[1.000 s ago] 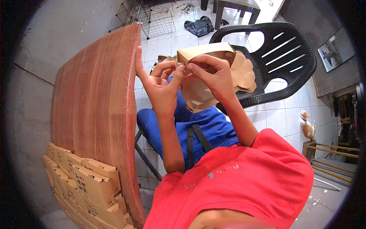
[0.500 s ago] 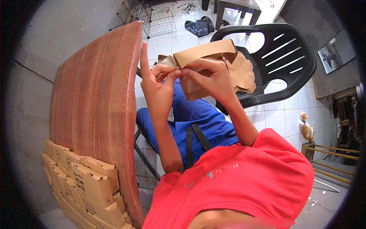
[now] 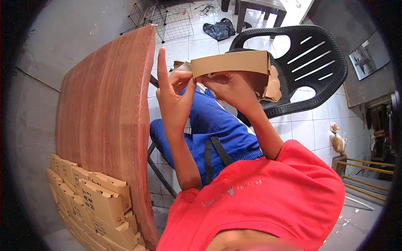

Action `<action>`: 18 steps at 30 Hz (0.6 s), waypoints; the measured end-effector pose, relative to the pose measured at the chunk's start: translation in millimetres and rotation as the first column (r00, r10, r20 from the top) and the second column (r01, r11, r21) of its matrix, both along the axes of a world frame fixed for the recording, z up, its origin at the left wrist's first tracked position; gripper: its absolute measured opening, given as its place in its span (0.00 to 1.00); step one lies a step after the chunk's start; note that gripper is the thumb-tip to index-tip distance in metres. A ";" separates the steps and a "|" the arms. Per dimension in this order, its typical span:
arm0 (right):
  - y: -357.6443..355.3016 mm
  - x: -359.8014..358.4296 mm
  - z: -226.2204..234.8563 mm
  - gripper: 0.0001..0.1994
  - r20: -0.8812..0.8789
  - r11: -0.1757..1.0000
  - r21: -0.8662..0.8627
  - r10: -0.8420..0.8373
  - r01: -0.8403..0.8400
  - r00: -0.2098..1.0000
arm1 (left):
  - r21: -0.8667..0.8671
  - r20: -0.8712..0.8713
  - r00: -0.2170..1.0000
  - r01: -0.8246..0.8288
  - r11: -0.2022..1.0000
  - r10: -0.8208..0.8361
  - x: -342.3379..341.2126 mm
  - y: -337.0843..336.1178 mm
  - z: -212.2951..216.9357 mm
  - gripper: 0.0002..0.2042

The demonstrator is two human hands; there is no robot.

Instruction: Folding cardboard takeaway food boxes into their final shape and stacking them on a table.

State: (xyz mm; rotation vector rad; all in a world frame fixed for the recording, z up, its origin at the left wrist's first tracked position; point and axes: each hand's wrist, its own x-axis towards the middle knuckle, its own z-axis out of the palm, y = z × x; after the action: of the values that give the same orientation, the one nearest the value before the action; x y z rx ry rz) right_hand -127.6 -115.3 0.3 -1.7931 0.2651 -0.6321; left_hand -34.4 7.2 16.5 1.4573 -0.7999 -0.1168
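A partly folded brown cardboard box (image 3: 231, 62) is held up over my lap, one long side panel facing me. My left hand (image 3: 176, 94) pinches its left corner between the thumb and bent fingers, while the index finger points straight up, off the box. With the fingers curled under the panel, my right hand (image 3: 234, 92) grips the same box near that corner; its fingertips are partly hidden by the cardboard. Behind the box, flat brown cardboard blanks (image 3: 273, 85) lie on the seat of a black plastic chair (image 3: 307, 62).
To my left stands a wood-patterned table (image 3: 104, 92), with rows of folded cardboard boxes (image 3: 100, 201) at its near end. Wire grid panels (image 3: 176, 21), a black bag (image 3: 220, 29) and a dark low table (image 3: 261, 8) are beyond. A cat (image 3: 337, 139) sits on the tiled floor at right.
The box has turned so that its long side panel lies more level and faces me more. Its right end has swung down and right. Both hands stay at the left corner.
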 end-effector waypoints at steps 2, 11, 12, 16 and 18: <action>4.2 -1.3 11.0 0.14 -0.033 0.997 0.072 0.010 -0.008 0.999 | -0.004 0.005 1.000 0.009 1.000 -0.009 1.9 0.0 -3.2 0.44; 8.1 -4.0 20.8 0.15 0.002 0.973 0.227 0.046 -0.045 0.999 | -0.273 -0.204 0.970 0.072 0.959 -0.131 4.5 -7.2 -11.7 0.50; 5.5 -3.2 18.5 0.16 -0.001 0.992 0.123 0.025 -0.024 1.000 | -0.261 -0.196 0.971 0.082 0.962 -0.136 7.4 -6.0 -13.1 0.50; -1.2 -11.9 34.6 0.16 -0.239 0.994 0.105 0.041 -0.016 0.970 | -0.299 -0.235 0.943 0.160 0.941 -0.235 10.5 -4.2 -14.4 0.51; -2.9 -13.9 31.0 0.15 -0.158 0.997 0.068 0.034 -0.023 0.987 | -0.303 -0.238 0.941 0.165 0.939 -0.242 11.1 -0.3 -11.2 0.51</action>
State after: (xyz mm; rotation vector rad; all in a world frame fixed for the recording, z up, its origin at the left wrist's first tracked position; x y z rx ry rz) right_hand -141.5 -118.2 31.3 -1.7825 0.3635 -0.4554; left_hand -23.3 6.9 5.2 1.0594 -0.7086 -0.3433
